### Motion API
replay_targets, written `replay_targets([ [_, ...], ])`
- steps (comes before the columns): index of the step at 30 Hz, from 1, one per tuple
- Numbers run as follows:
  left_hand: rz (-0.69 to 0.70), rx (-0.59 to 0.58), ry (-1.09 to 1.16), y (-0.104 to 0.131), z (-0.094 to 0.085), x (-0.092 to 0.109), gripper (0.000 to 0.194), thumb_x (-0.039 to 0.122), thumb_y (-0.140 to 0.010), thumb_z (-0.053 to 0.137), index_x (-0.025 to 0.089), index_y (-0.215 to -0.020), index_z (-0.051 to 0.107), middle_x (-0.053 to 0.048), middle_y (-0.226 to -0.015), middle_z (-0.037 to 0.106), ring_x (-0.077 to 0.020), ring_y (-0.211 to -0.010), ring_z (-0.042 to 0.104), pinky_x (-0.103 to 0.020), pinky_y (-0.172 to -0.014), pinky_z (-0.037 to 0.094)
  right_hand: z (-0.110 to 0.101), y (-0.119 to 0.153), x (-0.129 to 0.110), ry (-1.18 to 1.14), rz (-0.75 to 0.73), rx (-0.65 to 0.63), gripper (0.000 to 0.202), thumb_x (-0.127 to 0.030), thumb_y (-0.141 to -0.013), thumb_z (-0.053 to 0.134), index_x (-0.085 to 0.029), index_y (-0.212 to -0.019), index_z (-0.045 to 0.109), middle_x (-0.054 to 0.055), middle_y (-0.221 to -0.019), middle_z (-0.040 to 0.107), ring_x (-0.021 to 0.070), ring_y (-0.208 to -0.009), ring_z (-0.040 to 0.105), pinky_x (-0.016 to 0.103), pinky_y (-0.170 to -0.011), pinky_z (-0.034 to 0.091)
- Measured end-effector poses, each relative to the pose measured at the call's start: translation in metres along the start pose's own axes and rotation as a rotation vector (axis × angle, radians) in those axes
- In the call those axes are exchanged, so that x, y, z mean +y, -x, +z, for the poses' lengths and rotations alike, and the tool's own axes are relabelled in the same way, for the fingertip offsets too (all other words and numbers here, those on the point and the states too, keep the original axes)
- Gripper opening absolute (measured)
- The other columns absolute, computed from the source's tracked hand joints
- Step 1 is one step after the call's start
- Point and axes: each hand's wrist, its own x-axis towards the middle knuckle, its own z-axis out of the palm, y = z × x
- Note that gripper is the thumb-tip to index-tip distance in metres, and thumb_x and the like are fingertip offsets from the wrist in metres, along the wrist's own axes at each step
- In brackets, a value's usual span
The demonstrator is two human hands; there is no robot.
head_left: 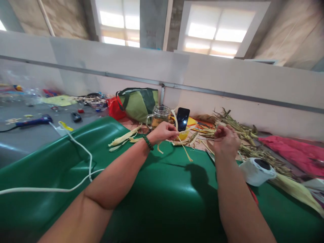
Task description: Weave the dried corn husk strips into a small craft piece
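Observation:
My left hand (167,132), with a green bead bracelet (148,142) at the wrist, pinches a few pale, dry corn husk strips (186,148) above the green mat (164,189). One strip sticks up and another hangs down from the fingertips. Off to the right, my right hand (227,139) is raised with its fingers curled together. Whatever it may hold is too small to make out. More loose corn husks (125,137) lie left of my left hand. Behind the hands a phone (182,118) leans upright near a glass mug (161,115) of amber liquid.
A green bag (138,104) and a red bag (116,107) stand against the wall. White cable (50,190) crosses the mat at left, near a blue corded tool (34,121). At right are a white roll (257,171), dried stalks (235,126) and pink cloth (296,153).

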Motion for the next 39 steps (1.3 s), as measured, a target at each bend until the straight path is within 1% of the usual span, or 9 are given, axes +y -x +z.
replay_targets([
  [3, -0.011, -0.012, 0.035, 0.000, 0.000, -0.002, 0.020, 0.023, -0.070, 0.073, 0.007, -0.065, 0.062, 0.000, -0.052, 0.058, -0.0043, -0.047, 0.050, -0.016, -0.050, 0.043, 0.000, 0.012, -0.001, 0.253, -0.373, -0.149, 0.008, -0.024, -0.075, 0.061, -0.020, -0.081, 0.059, -0.004, -0.067, 0.062, 0.0097, -0.061, 0.060, 0.024, -0.061, 0.052],
  [6, -0.004, -0.079, 0.026, 0.000, -0.001, -0.004, 0.025, 0.031, -0.069, 0.075, 0.008, -0.069, 0.066, -0.002, -0.057, 0.062, -0.0061, -0.052, 0.055, -0.017, -0.052, 0.044, 0.005, 0.034, 0.001, 0.695, -0.724, -0.700, 0.014, -0.035, -0.078, 0.064, -0.022, -0.080, 0.067, 0.006, -0.088, 0.071, 0.0223, -0.091, 0.064, 0.040, -0.085, 0.050],
  [8, -0.008, -0.107, 0.011, 0.001, -0.002, -0.004, 0.028, 0.034, -0.068, 0.075, 0.008, -0.067, 0.065, -0.003, -0.059, 0.064, -0.0067, -0.053, 0.056, -0.017, -0.054, 0.045, 0.007, 0.044, 0.004, 0.828, -0.691, -0.970, 0.019, -0.039, -0.080, 0.062, -0.022, -0.081, 0.069, 0.007, -0.088, 0.072, 0.0234, -0.089, 0.064, 0.040, -0.083, 0.050],
  [10, -0.012, -0.122, -0.001, 0.002, -0.003, -0.002, 0.029, 0.035, -0.067, 0.076, 0.008, -0.066, 0.065, -0.003, -0.061, 0.065, -0.0067, -0.054, 0.056, -0.018, -0.055, 0.045, 0.008, 0.046, 0.005, 0.883, -0.568, -1.076, 0.022, -0.040, -0.083, 0.058, -0.021, -0.082, 0.070, 0.006, -0.082, 0.072, 0.0208, -0.079, 0.064, 0.035, -0.074, 0.050],
  [20, -0.009, -0.103, 0.003, 0.002, -0.004, -0.001, 0.030, 0.036, -0.070, 0.076, 0.008, -0.070, 0.065, -0.004, -0.063, 0.066, -0.0063, -0.055, 0.057, -0.017, -0.056, 0.044, 0.001, 0.028, -0.001, 0.999, -0.443, -1.020, 0.032, -0.040, -0.085, 0.050, -0.018, -0.065, 0.063, -0.002, -0.050, 0.048, 0.0120, -0.050, 0.043, 0.025, -0.051, 0.032],
  [27, -0.156, -0.176, 0.153, 0.007, -0.003, 0.005, 0.046, 0.051, -0.078, 0.065, 0.009, -0.099, 0.067, -0.010, -0.078, 0.072, -0.0132, -0.066, 0.067, -0.020, -0.059, 0.047, 0.002, 0.030, 0.004, 1.027, -0.543, -1.008, 0.030, -0.038, -0.085, 0.051, -0.019, -0.064, 0.063, 0.001, -0.059, 0.059, 0.0138, -0.057, 0.051, 0.025, -0.056, 0.035],
  [32, -0.067, -0.082, 0.048, 0.008, 0.001, 0.005, 0.033, 0.034, -0.072, 0.074, 0.009, -0.092, 0.069, -0.004, -0.069, 0.068, -0.0067, -0.059, 0.059, -0.016, -0.056, 0.044, 0.003, 0.033, 0.006, 1.019, -0.596, -0.928, 0.028, -0.040, -0.085, 0.052, -0.021, -0.069, 0.065, 0.001, -0.062, 0.063, 0.0154, -0.058, 0.054, 0.027, -0.057, 0.039],
  [36, -0.072, -0.019, 0.007, 0.005, 0.002, 0.002, 0.026, 0.032, -0.072, 0.075, 0.007, -0.073, 0.067, -0.003, -0.061, 0.065, -0.0071, -0.055, 0.059, -0.018, -0.056, 0.046, 0.004, 0.039, 0.003, 0.883, -0.815, -0.730, 0.026, -0.044, -0.086, 0.056, -0.022, -0.077, 0.067, 0.005, -0.078, 0.068, 0.0202, -0.077, 0.059, 0.033, -0.071, 0.046],
  [39, -0.105, 0.012, 0.050, 0.004, 0.002, 0.002, 0.024, 0.030, -0.072, 0.076, 0.008, -0.071, 0.065, -0.003, -0.061, 0.065, -0.0080, -0.055, 0.061, -0.018, -0.056, 0.048, 0.005, 0.044, 0.002, 0.932, -0.873, -0.853, 0.032, -0.048, -0.085, 0.058, -0.022, -0.067, 0.066, 0.004, -0.067, 0.064, 0.0195, -0.071, 0.057, 0.033, -0.071, 0.045],
])
